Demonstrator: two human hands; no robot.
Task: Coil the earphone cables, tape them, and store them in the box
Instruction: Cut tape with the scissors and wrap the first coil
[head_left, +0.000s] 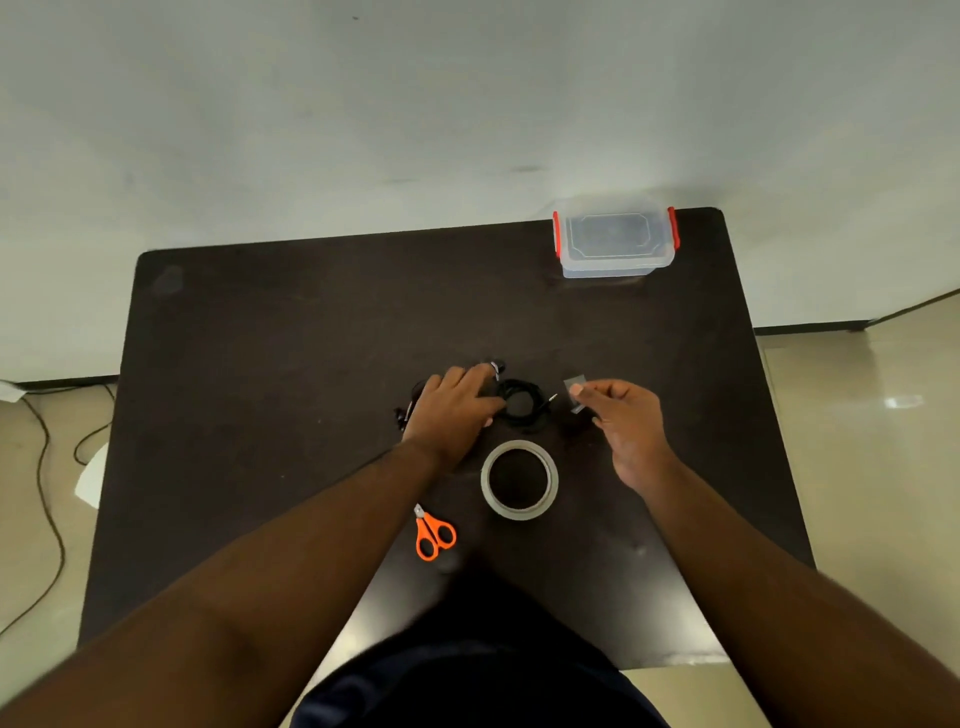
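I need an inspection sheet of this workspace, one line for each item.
Surface: dark table, scuffed.
Job's things: coiled black earphone cable; tape roll; orange scissors; clear box, lid on, far right corner.
Clutter: nothing seen.
Grips: left hand presses on the coil; right hand pinches a cut tape piece.
Cables: black wire on the floor, left.
Surroundings: pale wall, tiled floor.
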